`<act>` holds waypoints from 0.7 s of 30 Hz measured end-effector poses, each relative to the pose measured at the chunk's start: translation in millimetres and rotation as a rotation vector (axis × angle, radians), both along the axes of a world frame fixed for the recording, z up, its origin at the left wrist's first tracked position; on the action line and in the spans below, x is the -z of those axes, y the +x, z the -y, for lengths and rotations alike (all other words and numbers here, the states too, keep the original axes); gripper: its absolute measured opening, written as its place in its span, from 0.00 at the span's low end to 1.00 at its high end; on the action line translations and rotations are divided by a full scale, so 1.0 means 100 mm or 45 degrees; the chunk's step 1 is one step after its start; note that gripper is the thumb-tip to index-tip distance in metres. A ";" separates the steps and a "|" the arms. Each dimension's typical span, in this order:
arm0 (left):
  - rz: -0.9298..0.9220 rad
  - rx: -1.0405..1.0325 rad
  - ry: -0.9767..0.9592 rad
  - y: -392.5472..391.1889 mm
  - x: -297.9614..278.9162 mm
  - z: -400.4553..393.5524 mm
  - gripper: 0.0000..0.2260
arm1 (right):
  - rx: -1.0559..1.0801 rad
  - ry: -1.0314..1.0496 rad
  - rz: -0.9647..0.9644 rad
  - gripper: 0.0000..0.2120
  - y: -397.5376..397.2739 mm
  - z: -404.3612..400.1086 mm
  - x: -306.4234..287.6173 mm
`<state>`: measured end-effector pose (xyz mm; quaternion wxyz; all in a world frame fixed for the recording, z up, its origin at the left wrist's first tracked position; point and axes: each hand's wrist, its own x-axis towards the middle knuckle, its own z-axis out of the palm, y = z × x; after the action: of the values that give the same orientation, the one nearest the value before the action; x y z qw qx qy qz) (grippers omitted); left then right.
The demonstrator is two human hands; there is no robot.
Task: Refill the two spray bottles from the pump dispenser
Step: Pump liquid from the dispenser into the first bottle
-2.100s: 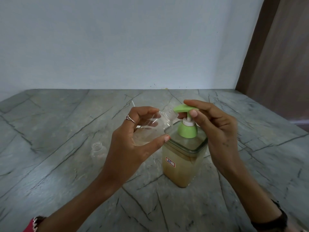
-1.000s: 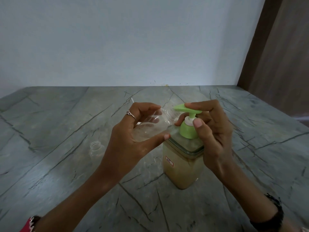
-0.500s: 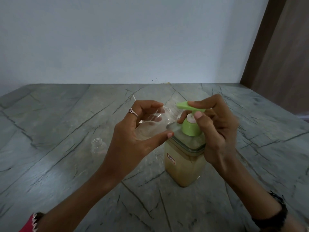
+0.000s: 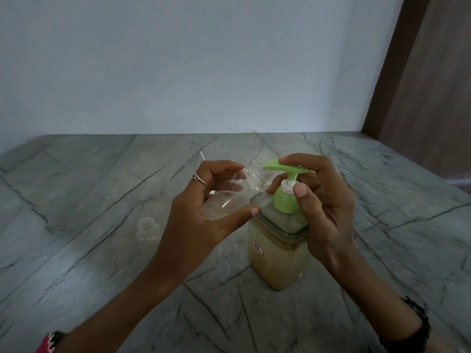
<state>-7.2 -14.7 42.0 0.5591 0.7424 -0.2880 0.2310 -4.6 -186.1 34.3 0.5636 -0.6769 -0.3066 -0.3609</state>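
A square clear pump dispenser (image 4: 276, 261) holding tan liquid stands on the grey marble counter (image 4: 76, 250), topped by a green pump head (image 4: 285, 171). My left hand (image 4: 204, 217) grips a clear spray bottle (image 4: 229, 197) without its cap, tilted with its mouth under the green spout. Fingers of my right hand (image 4: 323, 200) lie on top of the pump head, and its thumb is beside the green collar. A second clear bottle (image 4: 147, 228), uncapped, stands on the counter to the left.
A thin white tube (image 4: 202, 156) lies on the counter behind my left hand. A pale wall rises along the counter's back edge, and a brown wooden panel (image 4: 420, 85) stands at the right.
The pump head has gone down under my right fingers and come back up. My left hand kept the bottle at the spout. The view has shifted slightly.
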 end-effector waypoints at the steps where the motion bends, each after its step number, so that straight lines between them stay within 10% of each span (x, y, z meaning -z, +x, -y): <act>1: 0.001 0.001 0.001 0.00 0.00 0.00 0.21 | -0.006 0.007 -0.001 0.10 0.00 0.00 0.00; 21: 0.021 -0.003 0.026 0.01 0.01 -0.01 0.21 | -0.018 0.003 0.013 0.09 0.02 0.00 -0.04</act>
<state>-6.0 -13.3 41.2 0.5487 0.7465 -0.2943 0.2348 -2.7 -185.9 38.2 0.5654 -0.6720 -0.3139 -0.3609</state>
